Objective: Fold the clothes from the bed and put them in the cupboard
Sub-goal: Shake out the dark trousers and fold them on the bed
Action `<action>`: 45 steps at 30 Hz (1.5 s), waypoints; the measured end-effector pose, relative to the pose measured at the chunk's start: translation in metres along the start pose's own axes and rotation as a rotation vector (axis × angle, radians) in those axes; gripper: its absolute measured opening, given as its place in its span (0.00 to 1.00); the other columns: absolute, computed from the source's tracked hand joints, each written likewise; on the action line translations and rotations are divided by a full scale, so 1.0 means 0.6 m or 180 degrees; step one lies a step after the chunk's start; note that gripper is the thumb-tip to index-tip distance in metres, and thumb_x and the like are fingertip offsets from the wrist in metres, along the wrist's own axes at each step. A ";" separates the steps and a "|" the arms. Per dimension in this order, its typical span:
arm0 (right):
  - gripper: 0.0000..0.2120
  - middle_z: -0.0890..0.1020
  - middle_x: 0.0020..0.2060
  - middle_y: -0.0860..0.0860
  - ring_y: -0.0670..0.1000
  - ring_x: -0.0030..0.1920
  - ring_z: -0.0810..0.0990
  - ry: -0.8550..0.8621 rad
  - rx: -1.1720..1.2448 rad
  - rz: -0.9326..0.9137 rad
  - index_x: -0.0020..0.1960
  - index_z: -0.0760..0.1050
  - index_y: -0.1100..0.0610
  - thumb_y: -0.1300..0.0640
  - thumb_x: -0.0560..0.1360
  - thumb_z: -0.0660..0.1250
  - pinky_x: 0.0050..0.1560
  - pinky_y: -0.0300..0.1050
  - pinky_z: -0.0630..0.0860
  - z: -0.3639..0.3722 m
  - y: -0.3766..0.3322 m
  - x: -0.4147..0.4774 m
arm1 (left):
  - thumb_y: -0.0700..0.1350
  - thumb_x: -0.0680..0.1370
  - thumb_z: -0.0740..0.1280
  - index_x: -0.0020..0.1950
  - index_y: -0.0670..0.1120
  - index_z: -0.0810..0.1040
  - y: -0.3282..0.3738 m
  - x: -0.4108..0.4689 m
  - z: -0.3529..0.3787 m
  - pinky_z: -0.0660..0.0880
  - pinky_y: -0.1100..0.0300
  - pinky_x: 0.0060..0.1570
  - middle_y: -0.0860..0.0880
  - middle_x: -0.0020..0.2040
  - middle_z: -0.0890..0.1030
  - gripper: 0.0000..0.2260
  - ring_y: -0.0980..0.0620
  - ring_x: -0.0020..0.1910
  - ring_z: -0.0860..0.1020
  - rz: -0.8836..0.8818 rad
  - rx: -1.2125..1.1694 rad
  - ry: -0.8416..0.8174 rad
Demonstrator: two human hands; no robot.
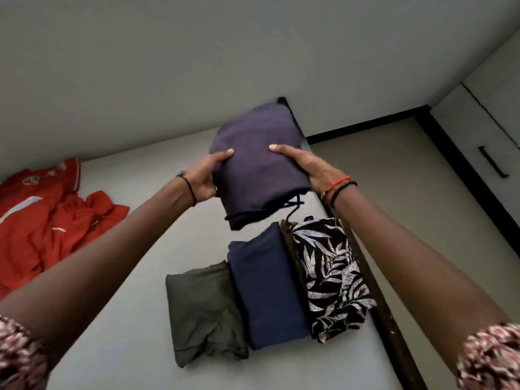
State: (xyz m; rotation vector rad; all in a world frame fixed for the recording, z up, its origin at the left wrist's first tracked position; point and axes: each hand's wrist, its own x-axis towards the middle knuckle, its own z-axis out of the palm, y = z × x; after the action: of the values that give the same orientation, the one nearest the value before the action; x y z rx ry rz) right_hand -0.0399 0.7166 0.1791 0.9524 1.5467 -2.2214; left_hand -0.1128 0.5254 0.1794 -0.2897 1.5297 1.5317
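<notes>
Folded purple garment point(259, 164) is held in the air over the bed point(135, 277), clear of the sheet and just beyond the row of three folded pieces: olive bundle point(202, 311), navy bundle point(267, 285) and leaf-print bundle point(329, 277). Our left hand point(208, 178) grips its left side and our right hand point(306, 167) its right. Each thumb lies flat on top, while the other fingers go under the cloth and are hidden, so we read it as a two-sided pinch. The long axis runs away from us between the hands, and a dark drawstring point(292, 209) dangles off the near edge. The cupboard point(461, 130) stands to the right, past the bed's wooden edge point(377, 299) and a strip of floor — right hand nearer, doors apparently closed. A red garment point(42, 218) lies unfolded at far left.
</notes>
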 end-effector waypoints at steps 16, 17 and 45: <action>0.24 0.78 0.57 0.52 0.43 0.43 0.77 0.0654 -0.0822 0.0249 0.68 0.67 0.60 0.64 0.74 0.69 0.36 0.35 0.74 -0.173 0.198 0.188 | 0.45 0.76 0.68 0.67 0.40 0.70 -0.235 0.250 0.042 0.72 0.54 0.58 0.44 0.65 0.75 0.21 0.44 0.62 0.74 0.0176 0.1260 0.0835; 0.23 0.78 0.58 0.52 0.42 0.43 0.77 0.0611 -0.0833 0.0285 0.68 0.67 0.59 0.63 0.75 0.69 0.37 0.37 0.73 -0.178 0.202 0.189 | 0.44 0.76 0.68 0.68 0.41 0.69 -0.240 0.251 0.043 0.73 0.54 0.58 0.43 0.65 0.75 0.21 0.44 0.62 0.75 0.0228 0.1107 0.0884; 0.25 0.69 0.66 0.62 0.63 0.66 0.66 0.2112 -0.3238 -0.0614 0.71 0.63 0.60 0.58 0.76 0.62 0.65 0.53 0.63 0.002 0.205 0.095 | 0.43 0.79 0.63 0.62 0.43 0.74 -0.209 0.109 -0.032 0.72 0.55 0.58 0.45 0.61 0.77 0.12 0.51 0.52 0.76 0.0362 0.0655 0.1142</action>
State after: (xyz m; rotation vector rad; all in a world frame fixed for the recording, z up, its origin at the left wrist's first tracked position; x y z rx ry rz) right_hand -0.0140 0.6751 0.0525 1.2141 2.6915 -0.8670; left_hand -0.0666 0.5118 0.0453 -0.3786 2.0002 1.4475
